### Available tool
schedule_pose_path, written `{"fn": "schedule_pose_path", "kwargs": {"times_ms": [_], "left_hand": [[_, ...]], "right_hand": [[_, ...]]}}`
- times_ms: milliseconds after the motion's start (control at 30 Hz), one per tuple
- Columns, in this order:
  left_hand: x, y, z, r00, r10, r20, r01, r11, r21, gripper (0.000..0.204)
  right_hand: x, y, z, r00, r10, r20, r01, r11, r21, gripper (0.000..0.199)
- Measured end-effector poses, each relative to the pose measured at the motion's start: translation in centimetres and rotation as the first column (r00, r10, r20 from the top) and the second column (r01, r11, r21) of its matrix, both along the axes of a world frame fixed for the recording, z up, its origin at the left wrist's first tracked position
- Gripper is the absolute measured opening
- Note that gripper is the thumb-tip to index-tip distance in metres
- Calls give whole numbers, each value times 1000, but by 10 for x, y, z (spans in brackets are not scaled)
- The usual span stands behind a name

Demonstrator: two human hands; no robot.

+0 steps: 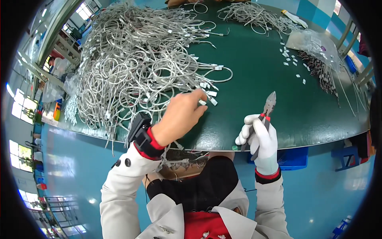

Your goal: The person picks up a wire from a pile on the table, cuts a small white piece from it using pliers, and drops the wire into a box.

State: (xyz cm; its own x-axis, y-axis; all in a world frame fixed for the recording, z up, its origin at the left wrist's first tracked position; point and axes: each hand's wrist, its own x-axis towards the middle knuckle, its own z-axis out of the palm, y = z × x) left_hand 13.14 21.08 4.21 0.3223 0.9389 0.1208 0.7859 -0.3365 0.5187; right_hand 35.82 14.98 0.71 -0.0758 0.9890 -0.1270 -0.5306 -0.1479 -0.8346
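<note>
Your white-gloved right hand (263,139) is clamped around one pair of steel-tipped cutting pliers (269,104) with dark, red-banded handles, at the near right of the dark green counter (238,79). Your bare left hand (179,115) is by white-labelled cable ends (213,94) at the near right edge of the larger of two silver-grey cable heaps (127,67); you cannot tell whether its fingers grip one. Far right lie one clear plastic bag (314,44) and one empty white glove (295,19).
</note>
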Motion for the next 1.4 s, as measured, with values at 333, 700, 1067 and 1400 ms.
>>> {"fn": "schedule_pose_path", "kwargs": {"times_ms": [333, 700, 1067, 1400], "left_hand": [[20, 21, -26, 981, -150, -119, 163, 980, 110, 19], [-48, -42, -30, 977, 186, -101, -158, 958, 238, 17], [-75, -44, -44, 966, 193, -172, -140, 950, 280, 14], [-111, -152, -2, 444, 320, 837, -258, 940, -223, 13]], "right_hand": [[10, 13, -16, 996, 38, -79, -28, 992, 121, 24], [2, 14, -16, 998, 41, 46, -49, 979, 199, 23], [-18, 6, -9, 998, -43, 40, 34, 977, 209, 20], [-88, -86, 66, 558, 471, 683, -659, 752, 21, 22]]}}
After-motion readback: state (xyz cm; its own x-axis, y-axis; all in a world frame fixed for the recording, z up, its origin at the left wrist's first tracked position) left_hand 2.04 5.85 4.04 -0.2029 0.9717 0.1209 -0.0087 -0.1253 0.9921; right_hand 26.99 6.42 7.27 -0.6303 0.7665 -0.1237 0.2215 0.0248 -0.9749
